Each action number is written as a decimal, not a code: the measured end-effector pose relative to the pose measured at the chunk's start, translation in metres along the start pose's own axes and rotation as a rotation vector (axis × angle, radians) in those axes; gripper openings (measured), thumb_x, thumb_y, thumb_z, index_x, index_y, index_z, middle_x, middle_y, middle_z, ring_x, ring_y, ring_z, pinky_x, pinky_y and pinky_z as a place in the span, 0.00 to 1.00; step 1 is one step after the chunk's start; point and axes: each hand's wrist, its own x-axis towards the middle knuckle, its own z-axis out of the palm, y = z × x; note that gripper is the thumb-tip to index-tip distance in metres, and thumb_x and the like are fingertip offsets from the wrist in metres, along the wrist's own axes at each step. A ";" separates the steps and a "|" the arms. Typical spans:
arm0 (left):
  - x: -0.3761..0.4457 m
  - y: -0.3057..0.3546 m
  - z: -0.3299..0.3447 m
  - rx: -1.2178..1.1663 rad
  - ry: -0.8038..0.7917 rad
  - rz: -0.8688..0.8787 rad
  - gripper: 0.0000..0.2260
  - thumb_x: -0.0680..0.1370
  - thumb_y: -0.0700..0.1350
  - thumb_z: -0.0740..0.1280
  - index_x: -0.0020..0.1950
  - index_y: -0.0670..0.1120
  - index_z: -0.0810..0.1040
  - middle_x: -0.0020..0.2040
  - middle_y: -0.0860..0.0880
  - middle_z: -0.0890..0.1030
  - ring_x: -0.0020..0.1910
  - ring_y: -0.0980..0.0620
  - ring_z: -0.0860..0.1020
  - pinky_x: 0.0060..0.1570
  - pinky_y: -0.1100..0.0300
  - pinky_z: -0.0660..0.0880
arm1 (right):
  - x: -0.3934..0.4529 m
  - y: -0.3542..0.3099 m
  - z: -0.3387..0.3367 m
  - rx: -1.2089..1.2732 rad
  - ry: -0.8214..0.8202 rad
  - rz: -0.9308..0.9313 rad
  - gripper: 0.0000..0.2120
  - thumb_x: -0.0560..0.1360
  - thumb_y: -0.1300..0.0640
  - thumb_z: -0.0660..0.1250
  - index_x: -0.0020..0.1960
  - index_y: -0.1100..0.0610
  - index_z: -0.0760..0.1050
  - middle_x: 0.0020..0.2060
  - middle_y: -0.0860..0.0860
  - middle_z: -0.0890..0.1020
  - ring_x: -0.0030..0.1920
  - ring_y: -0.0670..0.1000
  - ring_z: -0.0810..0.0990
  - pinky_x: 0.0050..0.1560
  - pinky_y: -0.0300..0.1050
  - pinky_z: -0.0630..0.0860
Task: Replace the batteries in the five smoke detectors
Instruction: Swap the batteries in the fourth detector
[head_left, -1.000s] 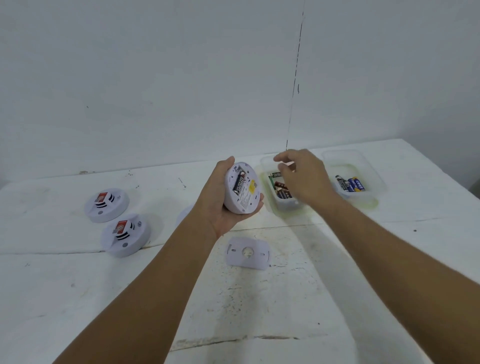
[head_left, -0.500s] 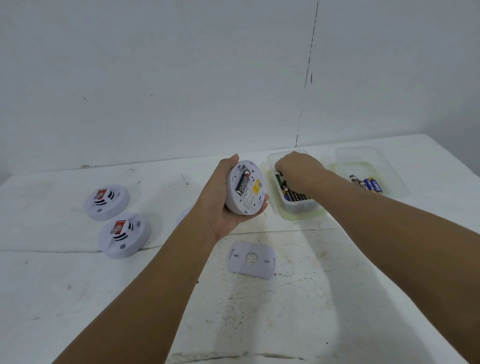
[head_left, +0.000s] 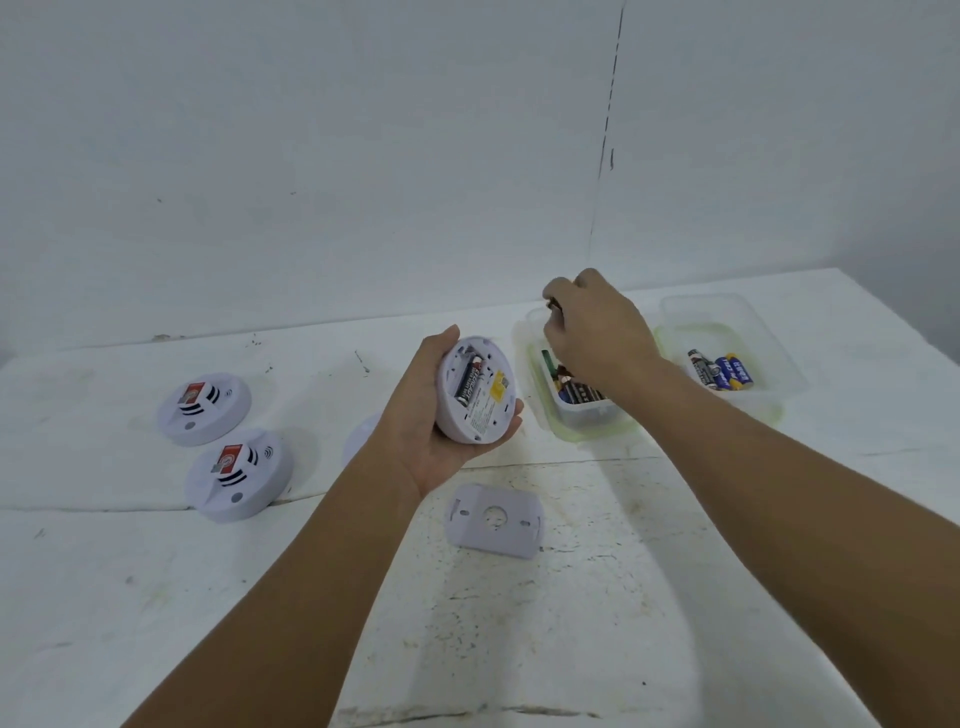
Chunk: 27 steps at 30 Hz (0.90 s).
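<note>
My left hand (head_left: 415, 436) grips a white smoke detector (head_left: 480, 400), its back turned toward me. One black battery (head_left: 469, 385) sits in its open compartment. My right hand (head_left: 597, 332) hovers above the nearer clear container (head_left: 587, 421), which holds several batteries. Its curled fingers pinch a small dark battery (head_left: 554, 304) at the tips; most of that battery is hidden. The detector's white mounting plate (head_left: 493, 521) lies flat on the table below my left hand.
Two more smoke detectors (head_left: 204, 409) (head_left: 239, 474) lie face up at the left. Another white detector (head_left: 361, 441) peeks out behind my left wrist. A second clear container (head_left: 737, 317) at the right holds a few batteries (head_left: 719, 370). A wall stands behind the table.
My right hand dipped into the nearer container, then rose out of it with a battery pinched in its fingertips. My left hand kept the detector in place.
</note>
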 end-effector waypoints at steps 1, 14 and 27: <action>-0.001 -0.001 -0.001 -0.025 -0.015 -0.003 0.17 0.78 0.59 0.69 0.49 0.47 0.88 0.52 0.44 0.86 0.52 0.40 0.80 0.68 0.39 0.73 | -0.006 -0.006 -0.006 0.133 0.065 0.016 0.15 0.81 0.59 0.62 0.67 0.56 0.76 0.55 0.56 0.77 0.45 0.54 0.77 0.45 0.46 0.74; -0.043 -0.017 0.003 -0.047 -0.137 0.035 0.18 0.82 0.58 0.63 0.62 0.47 0.81 0.57 0.44 0.83 0.55 0.45 0.82 0.58 0.47 0.76 | -0.112 -0.087 -0.026 0.806 0.130 0.008 0.06 0.75 0.58 0.74 0.51 0.50 0.84 0.44 0.43 0.83 0.46 0.45 0.81 0.50 0.48 0.79; -0.065 -0.023 -0.011 -0.116 -0.155 0.024 0.22 0.80 0.60 0.65 0.67 0.47 0.78 0.58 0.45 0.81 0.60 0.45 0.80 0.56 0.50 0.79 | -0.141 -0.107 -0.020 0.991 0.101 0.003 0.14 0.71 0.58 0.81 0.56 0.53 0.87 0.48 0.45 0.86 0.47 0.45 0.84 0.52 0.34 0.78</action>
